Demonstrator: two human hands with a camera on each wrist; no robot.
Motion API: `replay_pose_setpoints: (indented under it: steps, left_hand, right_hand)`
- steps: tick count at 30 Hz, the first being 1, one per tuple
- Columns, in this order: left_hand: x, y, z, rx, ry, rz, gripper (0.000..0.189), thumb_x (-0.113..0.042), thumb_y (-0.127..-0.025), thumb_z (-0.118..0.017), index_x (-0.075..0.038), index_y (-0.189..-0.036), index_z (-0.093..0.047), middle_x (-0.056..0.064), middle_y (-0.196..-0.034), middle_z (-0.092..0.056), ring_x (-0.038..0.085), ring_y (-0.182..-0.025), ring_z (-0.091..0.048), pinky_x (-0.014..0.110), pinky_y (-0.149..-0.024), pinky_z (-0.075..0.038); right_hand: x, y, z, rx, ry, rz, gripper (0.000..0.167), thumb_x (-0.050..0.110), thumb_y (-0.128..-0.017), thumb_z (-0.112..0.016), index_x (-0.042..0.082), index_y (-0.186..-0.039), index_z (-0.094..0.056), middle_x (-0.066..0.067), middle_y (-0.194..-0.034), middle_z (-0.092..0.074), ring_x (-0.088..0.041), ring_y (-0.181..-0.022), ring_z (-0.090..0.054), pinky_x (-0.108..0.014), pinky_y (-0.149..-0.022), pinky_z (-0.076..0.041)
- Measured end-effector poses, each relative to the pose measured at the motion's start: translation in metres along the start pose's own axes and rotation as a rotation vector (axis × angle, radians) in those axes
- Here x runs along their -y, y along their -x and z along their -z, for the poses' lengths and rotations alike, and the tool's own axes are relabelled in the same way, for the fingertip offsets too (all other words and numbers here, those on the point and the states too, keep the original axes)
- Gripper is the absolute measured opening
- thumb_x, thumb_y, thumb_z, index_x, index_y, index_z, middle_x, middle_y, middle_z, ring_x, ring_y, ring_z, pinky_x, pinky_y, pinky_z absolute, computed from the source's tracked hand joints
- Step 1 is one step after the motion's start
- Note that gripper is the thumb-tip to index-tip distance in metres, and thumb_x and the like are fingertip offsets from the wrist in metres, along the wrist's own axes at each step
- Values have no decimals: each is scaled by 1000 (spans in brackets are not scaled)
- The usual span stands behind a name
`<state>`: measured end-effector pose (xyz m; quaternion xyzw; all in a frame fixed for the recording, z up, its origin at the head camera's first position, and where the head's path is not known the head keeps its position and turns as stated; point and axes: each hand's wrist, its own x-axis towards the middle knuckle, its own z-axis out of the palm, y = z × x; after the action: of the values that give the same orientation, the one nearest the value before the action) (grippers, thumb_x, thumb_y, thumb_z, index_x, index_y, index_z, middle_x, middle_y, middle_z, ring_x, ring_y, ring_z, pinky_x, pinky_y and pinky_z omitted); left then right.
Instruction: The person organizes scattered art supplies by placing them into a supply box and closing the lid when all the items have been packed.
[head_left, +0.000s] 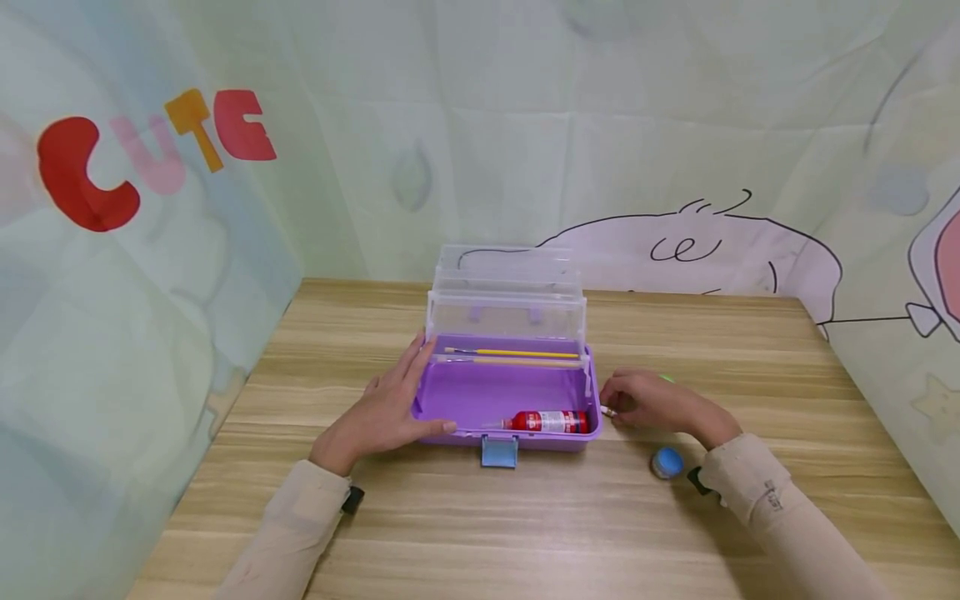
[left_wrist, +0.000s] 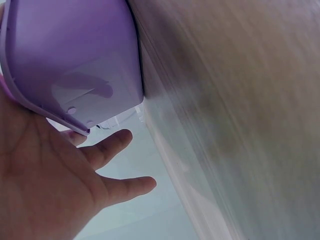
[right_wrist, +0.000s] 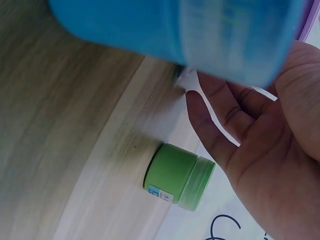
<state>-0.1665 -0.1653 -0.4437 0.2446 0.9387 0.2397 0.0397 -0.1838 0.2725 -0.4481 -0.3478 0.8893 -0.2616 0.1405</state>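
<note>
A purple storage box [head_left: 495,392] with its clear lid [head_left: 506,292] raised stands on the table. Inside lie a red bottle [head_left: 551,422] with a pointed clear nozzle, near the front right, and two slim paintbrushes [head_left: 525,353] towards the back. My left hand [head_left: 386,412] rests against the box's left side, thumb over the front rim; in the left wrist view its fingers [left_wrist: 115,145] are spread and straight. Just outside the box's right side, my right hand [head_left: 652,400] pinches a small whitish thing [head_left: 607,411], mostly hidden by the fingers, so its kind is unclear.
A blue-lidded jar [head_left: 667,462] stands in front of my right hand and looms large in the right wrist view. A green jar [right_wrist: 172,170] stands beyond the hand, almost hidden in the head view. Printed cloth [head_left: 360,167] hangs behind the wooden table [head_left: 510,533].
</note>
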Motion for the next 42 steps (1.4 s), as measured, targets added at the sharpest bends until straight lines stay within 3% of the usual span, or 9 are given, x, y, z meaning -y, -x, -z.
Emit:
replay_pose_setpoints:
  steps: [11, 26, 42]
  left_hand:
    - [-1, 0, 3, 0, 2, 6, 121, -66, -82, -72, -28, -164, 8, 10, -172, 2, 40, -154, -18, 79, -106, -26]
    - [-1, 1, 3, 6, 12, 13, 120, -66, -82, -72, -28, -164, 7, 9, -172, 3, 41, -154, -19, 80, -105, -25]
    - [-2, 1, 2, 14, 16, 17, 121, -70, -81, -71, -28, -164, 6, 9, -172, 3, 41, -153, -20, 80, -106, -25]
  right_hand:
    - [3, 1, 1, 0, 78, -2, 14, 1, -87, -76, 10, -98, -73, 3, -95, -65, -10, -84, -59, -26, -74, -54]
    - [12, 5, 13, -16, 44, -40, 20, -3, -87, -71, 7, -104, -72, 2, -100, -66, -13, -90, -62, -33, -80, -57]
    - [15, 2, 31, -52, 58, -5, 20, -4, -88, -70, 8, -103, -71, 2, -97, -68, -11, -87, -64, -37, -79, -59]
